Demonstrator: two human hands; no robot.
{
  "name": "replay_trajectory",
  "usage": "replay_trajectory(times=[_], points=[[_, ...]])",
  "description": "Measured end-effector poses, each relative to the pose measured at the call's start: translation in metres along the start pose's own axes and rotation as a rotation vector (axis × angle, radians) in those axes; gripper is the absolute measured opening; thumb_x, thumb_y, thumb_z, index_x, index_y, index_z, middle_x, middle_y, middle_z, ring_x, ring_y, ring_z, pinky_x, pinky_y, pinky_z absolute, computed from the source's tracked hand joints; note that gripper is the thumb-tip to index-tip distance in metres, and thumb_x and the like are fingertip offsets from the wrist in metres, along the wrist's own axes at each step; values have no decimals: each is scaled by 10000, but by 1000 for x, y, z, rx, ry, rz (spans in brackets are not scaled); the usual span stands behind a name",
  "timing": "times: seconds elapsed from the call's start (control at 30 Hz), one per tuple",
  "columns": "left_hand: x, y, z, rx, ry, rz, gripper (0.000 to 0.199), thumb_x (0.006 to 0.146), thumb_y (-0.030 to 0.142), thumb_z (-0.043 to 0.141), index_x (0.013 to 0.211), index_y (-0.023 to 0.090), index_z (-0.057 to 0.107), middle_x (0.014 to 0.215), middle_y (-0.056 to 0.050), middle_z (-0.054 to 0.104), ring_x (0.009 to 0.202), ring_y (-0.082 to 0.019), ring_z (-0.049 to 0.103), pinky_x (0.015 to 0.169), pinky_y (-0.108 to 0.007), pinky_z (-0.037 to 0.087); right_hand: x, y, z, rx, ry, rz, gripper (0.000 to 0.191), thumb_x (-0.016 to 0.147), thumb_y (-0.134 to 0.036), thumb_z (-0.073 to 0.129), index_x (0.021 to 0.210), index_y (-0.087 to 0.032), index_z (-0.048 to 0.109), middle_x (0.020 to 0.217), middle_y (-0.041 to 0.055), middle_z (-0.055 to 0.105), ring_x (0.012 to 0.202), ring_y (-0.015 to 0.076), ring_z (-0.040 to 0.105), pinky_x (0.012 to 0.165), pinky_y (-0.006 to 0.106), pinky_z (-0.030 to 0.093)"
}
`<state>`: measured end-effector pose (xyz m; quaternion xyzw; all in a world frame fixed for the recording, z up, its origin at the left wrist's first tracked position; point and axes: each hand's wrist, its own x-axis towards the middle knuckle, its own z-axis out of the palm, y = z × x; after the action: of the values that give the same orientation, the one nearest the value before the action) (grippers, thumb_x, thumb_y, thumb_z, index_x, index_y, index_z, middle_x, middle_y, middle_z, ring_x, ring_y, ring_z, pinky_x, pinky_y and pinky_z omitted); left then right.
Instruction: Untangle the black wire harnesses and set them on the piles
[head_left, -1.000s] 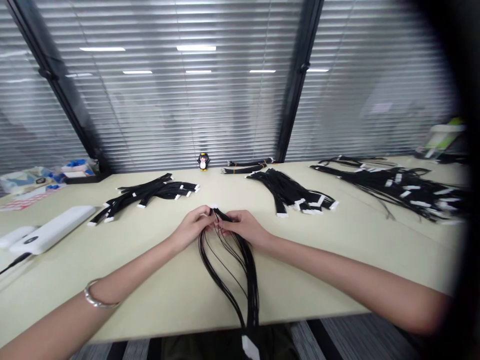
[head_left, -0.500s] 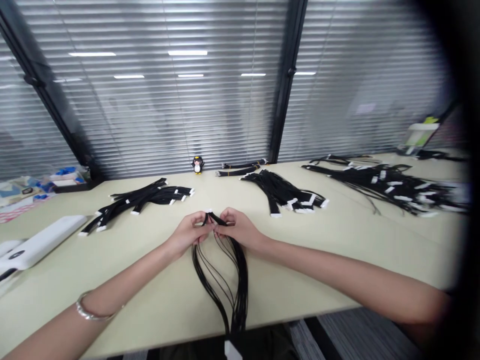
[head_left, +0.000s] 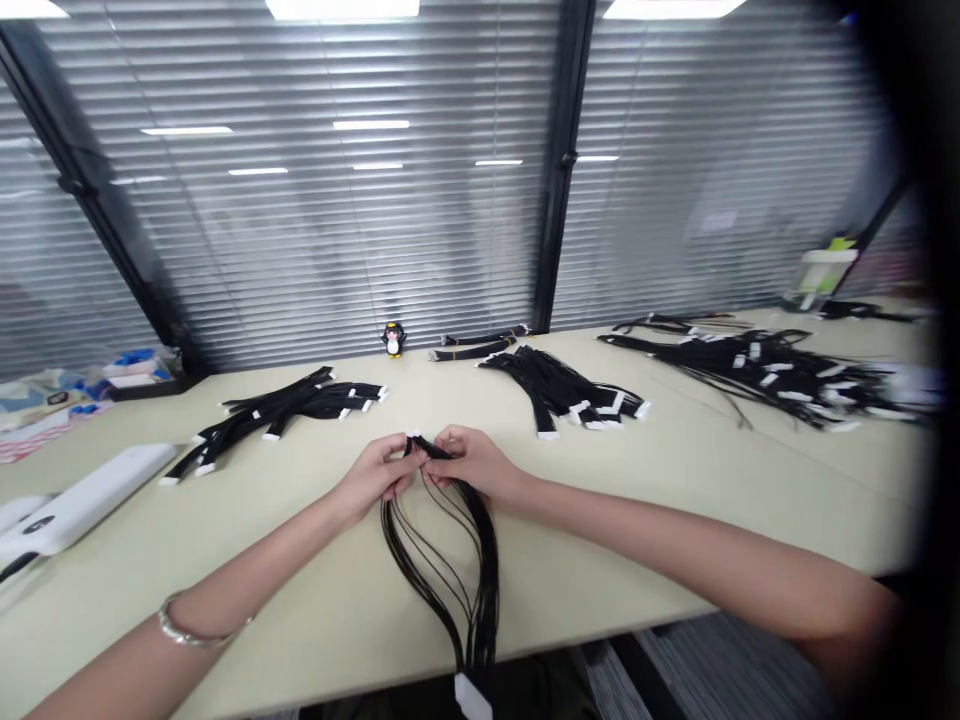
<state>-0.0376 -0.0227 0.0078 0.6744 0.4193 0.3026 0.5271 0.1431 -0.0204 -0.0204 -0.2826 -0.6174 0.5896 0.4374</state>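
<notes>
A black wire harness (head_left: 489, 570) hangs in a loop from my two hands, its wires parted into a thinner left strand and a thicker right one. One white connector (head_left: 412, 433) pokes up between my fingertips; the other white connector (head_left: 472, 695) dangles past the table's front edge. My left hand (head_left: 381, 472) pinches the left strand just below the upper connector. Close beside it, my right hand (head_left: 472, 462) grips the thicker bundle, thumb and fingers closed. The two thumbs nearly meet, and fine details between the fingertips are too small to make out.
Black cable piles with white connectors lie at left (head_left: 281, 412), centre right (head_left: 559, 388) and far right (head_left: 780, 375). Two tied cable bundles (head_left: 480, 345) and a penguin figurine (head_left: 394, 339) are by the blinds. A white device (head_left: 97, 500) sits at left on the table (head_left: 315, 620).
Both hands keep their hold on the wire harness, with only slight finger movement. The camera view has tilted up a little, so ceiling lights show at the top.
</notes>
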Motion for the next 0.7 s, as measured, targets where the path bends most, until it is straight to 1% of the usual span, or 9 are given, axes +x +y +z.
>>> replay_trajectory(times=[0.07, 0.13, 0.2, 0.3, 0.37, 0.43, 0.53, 0.6, 0.7], points=[[0, 0, 1, 21, 19, -13, 420, 737, 504, 528, 919, 125, 523, 523, 38, 418, 390, 1, 312, 355, -114, 223, 0, 0, 0, 10, -16, 8, 316, 675, -335, 680, 827, -166, 460, 701, 16, 618, 661, 140, 591, 632, 274, 465], [1, -1, 3, 79, 59, -12, 439, 738, 530, 508, 913, 128, 514, 505, 39, 422, 383, -6, 327, 354, -115, 238, 0, 0, 0, -37, 13, -9, 289, 690, -337, 663, 821, -160, 476, 730, 22, 617, 676, 136, 585, 647, 274, 456], [2, -1, 6, 136, 91, 3, 447, 745, 551, 481, 893, 130, 505, 478, 43, 413, 372, -12, 333, 355, -118, 247, 0, 0, 0, -159, 79, -60, 251, 701, -329, 648, 803, -156, 497, 754, 18, 606, 681, 128, 565, 648, 265, 439], [1, 1, 9, 138, 90, 20, 440, 752, 558, 461, 873, 137, 496, 477, 47, 405, 378, -18, 345, 357, -120, 255, -1, -4, -2, -406, 174, -169, 189, 722, -316, 621, 770, -156, 534, 744, 4, 583, 680, 115, 520, 643, 246, 399], [1, 2, 9, 121, 95, 14, 428, 752, 557, 458, 838, 140, 493, 520, 39, 422, 398, -21, 370, 356, -119, 258, -3, -9, -2, -520, 196, -212, 154, 733, -301, 608, 772, -160, 561, 693, -12, 560, 644, 104, 481, 612, 233, 368], [0, 2, 9, 123, 104, 13, 415, 752, 548, 460, 785, 136, 483, 565, 27, 441, 419, -24, 395, 358, -120, 258, -4, -13, -1, -581, 187, -216, 137, 717, -277, 623, 789, -166, 586, 633, -28, 531, 599, 97, 441, 568, 224, 331], [1, 1, 7, 89, 101, 51, 391, 758, 521, 471, 769, 130, 473, 543, 40, 386, 411, -9, 344, 374, -119, 242, -6, -18, 1, -517, 129, -151, 137, 693, -268, 647, 758, -156, 601, 617, -25, 534, 576, 93, 437, 547, 221, 315], [2, 0, 6, 40, 82, 72, 384, 753, 508, 491, 790, 126, 475, 557, 45, 369, 414, 6, 291, 383, -120, 226, -6, -19, 2, -356, 54, -67, 171, 700, -297, 645, 738, -137, 599, 657, -3, 572, 580, 95, 467, 559, 224, 340], [2, 1, 5, -18, 44, 73, 390, 741, 496, 522, 814, 115, 483, 628, 30, 412, 434, 20, 272, 390, -122, 203, -5, -19, 0, -147, -43, 32, 259, 699, -355, 657, 788, -116, 615, 748, 40, 622, 597, 97, 499, 589, 231, 373]])
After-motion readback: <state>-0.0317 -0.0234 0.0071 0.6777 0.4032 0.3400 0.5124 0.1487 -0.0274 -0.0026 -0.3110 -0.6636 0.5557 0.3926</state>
